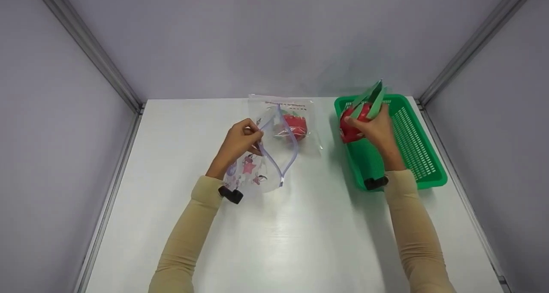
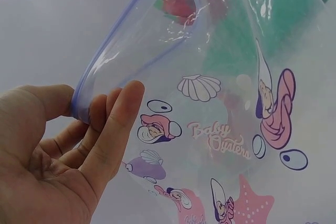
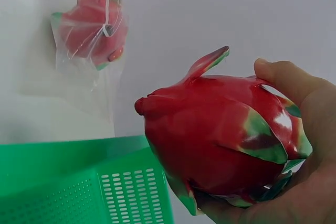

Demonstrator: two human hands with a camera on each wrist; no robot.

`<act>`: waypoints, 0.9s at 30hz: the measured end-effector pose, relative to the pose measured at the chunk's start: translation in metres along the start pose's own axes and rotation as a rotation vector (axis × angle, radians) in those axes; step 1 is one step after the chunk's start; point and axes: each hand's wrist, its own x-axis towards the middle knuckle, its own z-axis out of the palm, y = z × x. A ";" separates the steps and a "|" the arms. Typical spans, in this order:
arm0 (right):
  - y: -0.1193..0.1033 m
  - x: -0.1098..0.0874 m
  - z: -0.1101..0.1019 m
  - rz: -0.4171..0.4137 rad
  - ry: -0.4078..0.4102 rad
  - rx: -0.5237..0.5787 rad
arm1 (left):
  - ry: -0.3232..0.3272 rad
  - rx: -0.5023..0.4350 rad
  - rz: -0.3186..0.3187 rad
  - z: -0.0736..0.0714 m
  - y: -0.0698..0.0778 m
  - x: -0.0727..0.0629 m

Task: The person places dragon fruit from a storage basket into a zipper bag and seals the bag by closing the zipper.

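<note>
My left hand (image 1: pixel 240 140) pinches the lilac zip rim of a clear zip bag (image 2: pixel 220 108) between thumb and fingers. The bag's mouth gapes wide; pink starfish, shells and "Baby Oysters" lettering are printed on it. With my right hand (image 1: pixel 379 128) I grip a dragon fruit (image 3: pixel 215 135), red with green-tipped scales, above the left part of a green basket (image 1: pixel 422 147). In the head view its long green leaf tips point up. Behind the open bag, a second dragon fruit (image 1: pixel 296 126) lies inside another clear bag (image 1: pixel 315 138) on the table.
The slotted basket stands at the right back of the white table (image 1: pixel 274 241). Grey-white panels (image 1: pixel 279 40) rise behind the table and on both sides, with metal rails (image 1: pixel 98 57) in the corners.
</note>
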 end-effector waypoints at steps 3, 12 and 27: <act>-0.003 -0.002 0.004 0.001 -0.008 0.016 | -0.004 -0.009 -0.002 0.000 -0.001 0.001; -0.008 -0.007 0.013 -0.061 0.005 0.042 | -0.008 -0.018 -0.005 0.002 -0.001 0.001; -0.017 -0.015 0.030 -0.123 0.000 0.062 | -0.013 -0.029 0.007 0.004 -0.001 0.000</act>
